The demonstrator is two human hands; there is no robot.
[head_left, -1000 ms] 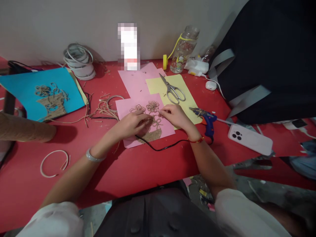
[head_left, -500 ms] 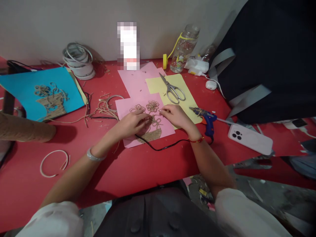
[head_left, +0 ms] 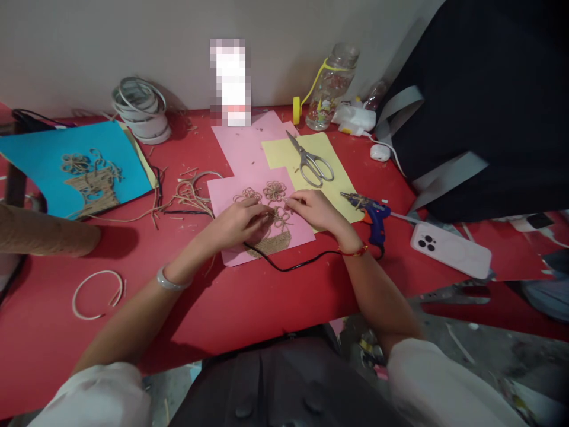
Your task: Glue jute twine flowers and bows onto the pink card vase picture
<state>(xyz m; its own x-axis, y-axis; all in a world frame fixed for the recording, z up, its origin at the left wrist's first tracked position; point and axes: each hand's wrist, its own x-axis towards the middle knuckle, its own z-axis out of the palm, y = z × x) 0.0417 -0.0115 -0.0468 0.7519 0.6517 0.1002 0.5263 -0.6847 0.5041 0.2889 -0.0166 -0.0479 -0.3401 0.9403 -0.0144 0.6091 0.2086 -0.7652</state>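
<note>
On a pink sheet of paper (head_left: 306, 230) lie looped twine flowers (head_left: 274, 191) above a woven twine basket shape (head_left: 275, 242). My left hand (head_left: 237, 224) reaches over the sheet's left part, its fingers bent together on the twine of the lower flower (head_left: 281, 218). From the right, my right hand (head_left: 315, 209) comes in with thumb and forefinger pinched at that flower's upper right. Whatever sits in this pinch is too small to make out. My left hand partly covers another twine flower (head_left: 249, 194).
Scissors (head_left: 310, 163) rest on yellow paper (head_left: 331, 148). A blue glue gun (head_left: 376, 219) lies right of my right hand, its black cable (head_left: 288, 270) crossing the front. Around stand or lie a phone (head_left: 451, 250), water bottle (head_left: 331, 89), twine scraps (head_left: 191, 193), blue sheet (head_left: 35, 154) and cardboard tube (head_left: 48, 231).
My right hand has shifted very slightly, its fingertips a little to the left. My left hand and the things on the table look the same.
</note>
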